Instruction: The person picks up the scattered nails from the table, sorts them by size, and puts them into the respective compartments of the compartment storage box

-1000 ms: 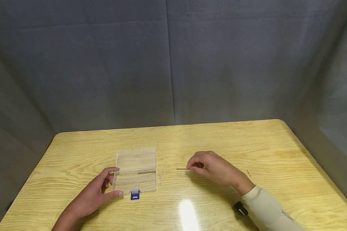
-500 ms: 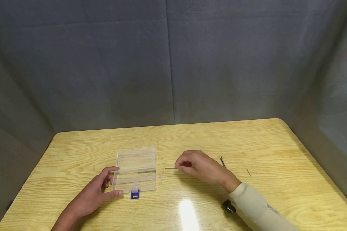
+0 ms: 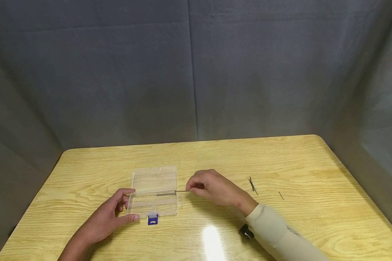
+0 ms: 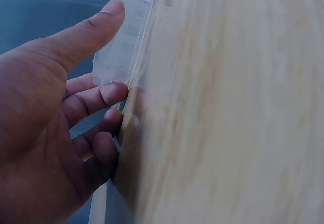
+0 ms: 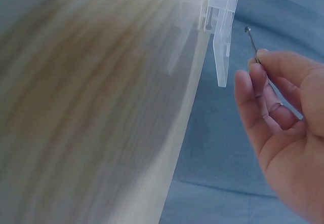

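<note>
A clear plastic box (image 3: pixel 142 209) lies on the table with its lid (image 3: pixel 154 179) folded back and a blue latch (image 3: pixel 152 219) at the front. My left hand (image 3: pixel 106 219) holds the box's left end, thumb at the front edge and index finger near the hinge. Dark, thin nails (image 3: pixel 166 194) lie along the back of the box; how many cannot be made out. Between thumb and fingertips my right hand (image 3: pixel 212 186) pinches a nail (image 5: pixel 252 42). Its head points left, at the box's right end, and appears raised above the tabletop in the right wrist view.
Several loose nails (image 3: pixel 253 185) lie close together right of the right hand, and a single nail (image 3: pixel 281 195) lies farther right. The wooden table (image 3: pixel 94 166) is bordered by grey curtains (image 3: pixel 134 90) at the back and sides.
My right hand has moved left with the nail, from mid-table to the box's right end, exposing the loose nails behind it. The left hand and box have stayed in place.
</note>
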